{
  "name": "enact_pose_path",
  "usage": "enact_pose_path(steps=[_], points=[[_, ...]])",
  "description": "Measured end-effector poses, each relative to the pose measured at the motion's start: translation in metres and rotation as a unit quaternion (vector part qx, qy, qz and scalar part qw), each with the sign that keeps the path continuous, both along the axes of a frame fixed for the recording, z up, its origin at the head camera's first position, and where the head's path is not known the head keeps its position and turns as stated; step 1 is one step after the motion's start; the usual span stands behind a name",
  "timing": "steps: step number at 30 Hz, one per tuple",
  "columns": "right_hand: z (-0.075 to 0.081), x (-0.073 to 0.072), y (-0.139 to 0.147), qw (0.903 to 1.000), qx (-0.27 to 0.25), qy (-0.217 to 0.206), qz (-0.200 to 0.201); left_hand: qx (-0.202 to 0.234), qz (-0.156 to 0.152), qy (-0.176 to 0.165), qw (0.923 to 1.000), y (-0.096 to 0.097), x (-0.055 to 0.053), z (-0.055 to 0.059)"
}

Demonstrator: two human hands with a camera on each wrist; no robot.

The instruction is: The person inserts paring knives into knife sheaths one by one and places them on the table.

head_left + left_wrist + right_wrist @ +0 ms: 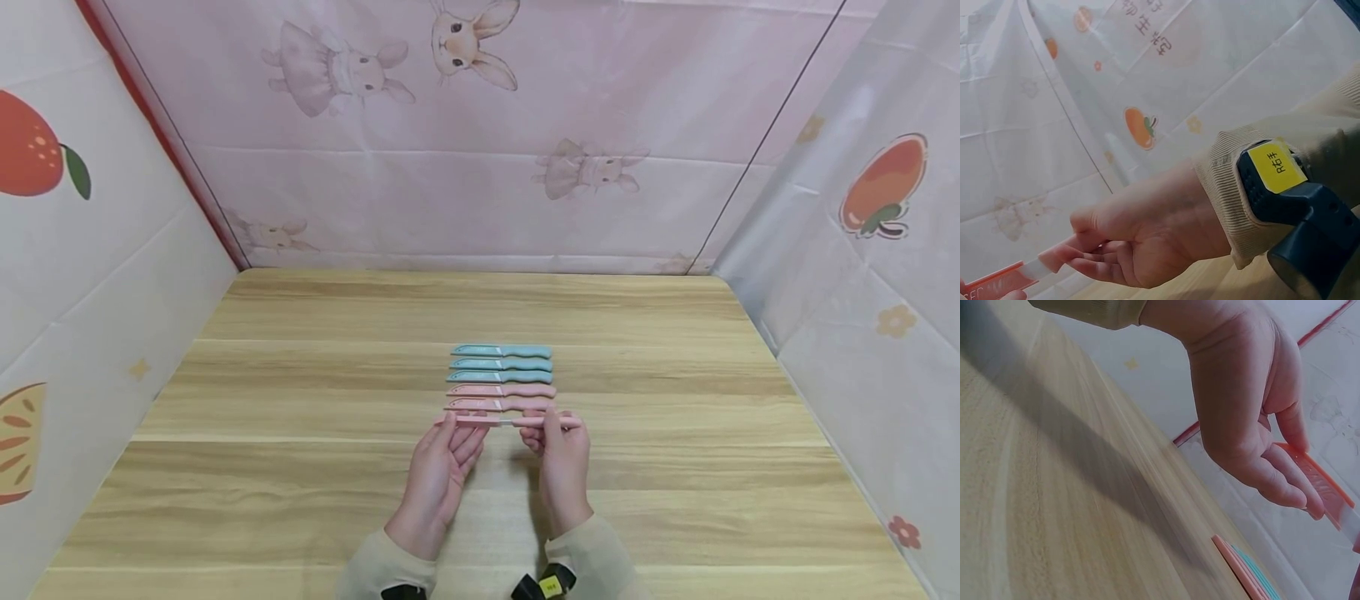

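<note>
A pink-handled paring knife is held level above the table by both hands. My left hand (438, 479) pinches its pink sheath (476, 421) between thumb and fingers. The handle's far end is gripped by my right hand (564, 471). Between sheath and handle a short stretch of bare blade (1036, 269) shows, so the sheath is partly off. Just beyond the hands lie two sheathed pink knives (528, 390), and behind them three sheathed blue knives (525, 364), all in parallel with handles to the right. The right wrist view shows my left thumb and fingers on the sheath (1316, 478).
The wood-grain table (262, 467) extends around the knives on all sides. A pink rabbit-print curtain (450, 192) hangs at its back edge, with white fruit-print curtains (847, 333) at the sides. Dark camera mounts (543, 583) sit on the wrists.
</note>
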State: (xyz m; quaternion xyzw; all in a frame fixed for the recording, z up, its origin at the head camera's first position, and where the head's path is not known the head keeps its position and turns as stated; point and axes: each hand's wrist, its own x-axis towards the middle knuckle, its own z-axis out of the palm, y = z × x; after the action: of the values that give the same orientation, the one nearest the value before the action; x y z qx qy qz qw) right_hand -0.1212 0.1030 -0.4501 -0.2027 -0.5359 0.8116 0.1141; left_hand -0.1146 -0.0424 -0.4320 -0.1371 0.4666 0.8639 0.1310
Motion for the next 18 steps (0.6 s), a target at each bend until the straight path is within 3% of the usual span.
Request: enact_pose_path(steps=[18], points=[[-0.0006, 0.0008, -0.0014, 0.9998, 0.017, -0.013, 0.0, 0.007, -0.002, 0.004, 1.0, 0.0012, 0.0024, 0.0024]])
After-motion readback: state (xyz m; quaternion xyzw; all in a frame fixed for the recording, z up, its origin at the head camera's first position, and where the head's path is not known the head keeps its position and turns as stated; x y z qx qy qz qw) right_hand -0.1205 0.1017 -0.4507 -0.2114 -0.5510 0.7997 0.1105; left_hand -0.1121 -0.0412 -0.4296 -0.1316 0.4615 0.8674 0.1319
